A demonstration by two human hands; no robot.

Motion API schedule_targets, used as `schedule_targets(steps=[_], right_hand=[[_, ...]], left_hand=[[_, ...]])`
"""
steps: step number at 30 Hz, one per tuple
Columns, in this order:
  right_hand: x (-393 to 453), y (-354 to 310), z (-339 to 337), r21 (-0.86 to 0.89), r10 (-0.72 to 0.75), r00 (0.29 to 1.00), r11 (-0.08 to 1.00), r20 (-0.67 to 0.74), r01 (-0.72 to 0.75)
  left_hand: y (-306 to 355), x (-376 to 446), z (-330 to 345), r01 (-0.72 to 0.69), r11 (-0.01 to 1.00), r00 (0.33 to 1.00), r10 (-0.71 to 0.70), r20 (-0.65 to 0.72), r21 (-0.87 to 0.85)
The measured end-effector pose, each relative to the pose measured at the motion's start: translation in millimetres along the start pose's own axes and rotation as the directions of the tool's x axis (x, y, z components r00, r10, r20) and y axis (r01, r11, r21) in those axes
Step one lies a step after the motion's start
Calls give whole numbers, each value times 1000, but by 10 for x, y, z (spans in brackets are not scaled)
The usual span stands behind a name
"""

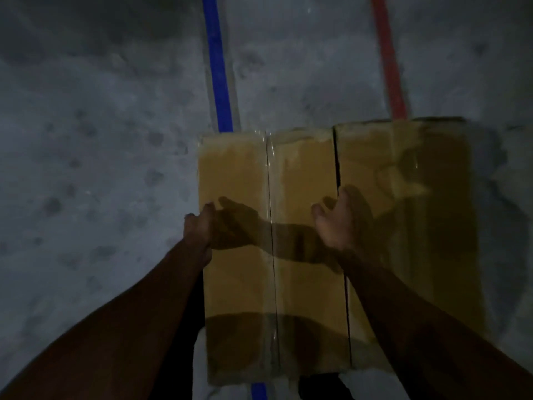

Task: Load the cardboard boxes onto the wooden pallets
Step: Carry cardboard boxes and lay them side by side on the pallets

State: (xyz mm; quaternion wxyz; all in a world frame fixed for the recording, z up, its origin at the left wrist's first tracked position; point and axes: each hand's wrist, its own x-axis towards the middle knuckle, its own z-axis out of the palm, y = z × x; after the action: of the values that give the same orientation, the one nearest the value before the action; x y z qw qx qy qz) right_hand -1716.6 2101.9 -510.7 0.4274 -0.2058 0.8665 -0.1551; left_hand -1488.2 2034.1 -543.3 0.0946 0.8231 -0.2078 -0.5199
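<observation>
Two cardboard boxes sit side by side on the grey concrete floor (101,168), their long sides touching along a dark seam. Left box (259,168) is sealed with one strip of clear tape running down its middle; right box (403,226) lies mostly in shadow. Both are long rectangles with the long axis running near to far, the short ends facing the person and the far wall side.

Two painted lines cross the floor in the same near-to-far direction: one blue line (217,82), which passes under the left box and shows again at its near end, and one red line (390,62), which ends at the far edge of the right box.

Two bare hands reach down. Left hand (200,226) is at the left box's left edge, fingers loosely curled and spread, gripping nothing that can be seen. Right hand (334,220) hovers at the seam between the boxes, fingers spread apart and bent, also holding nothing; whether either hand touches the cardboard cannot be told in the dim light.
</observation>
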Motion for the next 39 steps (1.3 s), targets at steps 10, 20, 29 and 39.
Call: schedule_targets(steps=[10, 20, 29, 39], right_hand=[[-89, 286, 309, -368, -223, 973, 912, -65, 184], [-297, 184, 426, 35, 12, 996, 999, -83, -9], [-557, 351, 594, -21, 131, 971, 990, -202, -138], [-723, -1, 399, 256, 128, 959, 965, -252, -61]], left_hand=[[-335, 241, 67, -61, 997, 998, 59, -31, -53], [-332, 444, -384, 2, 998, 999, 1, 46, -64], [-506, 382, -449, 96, 960, 950, -10, 312, -262], [-200, -18, -747, -247, 964, 934, 265, 241, -102]])
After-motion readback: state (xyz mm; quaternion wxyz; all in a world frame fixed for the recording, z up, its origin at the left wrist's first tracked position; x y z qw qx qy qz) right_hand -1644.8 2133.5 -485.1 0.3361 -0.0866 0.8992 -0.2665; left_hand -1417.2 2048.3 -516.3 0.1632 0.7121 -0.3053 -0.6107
